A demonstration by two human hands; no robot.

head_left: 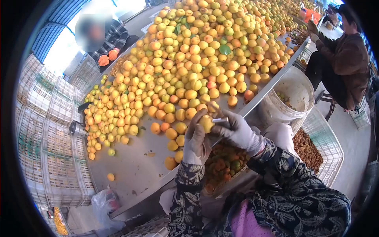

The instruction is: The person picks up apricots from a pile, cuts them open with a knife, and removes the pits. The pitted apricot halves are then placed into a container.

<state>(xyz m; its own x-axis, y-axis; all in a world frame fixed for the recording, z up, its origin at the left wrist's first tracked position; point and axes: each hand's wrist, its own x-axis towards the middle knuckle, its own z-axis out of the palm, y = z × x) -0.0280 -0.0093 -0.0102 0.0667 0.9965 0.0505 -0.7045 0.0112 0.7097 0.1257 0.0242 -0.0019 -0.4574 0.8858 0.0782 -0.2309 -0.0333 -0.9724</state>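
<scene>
My left hand (196, 142), in a pale glove, is closed around a yellow apricot (206, 123) above the metal table's near edge. On the apricot's right side, my right hand (236, 132), also gloved, grips a small metal tool (220, 120) whose end reaches the fruit. A large heap of yellow and orange apricots (193, 71) covers much of the metal table (130, 173) beyond my hands. Below them, a crate of cut fruit pieces (225, 164) is partly hidden by my hands and sleeves.
A white bucket (276, 104) stands right of the table edge, beside a crate of brown pits (306, 148). Stacked crates (51, 138) line the left. One person (345, 59) sits at the right; another person's orange gloves (108, 57) show at the upper left.
</scene>
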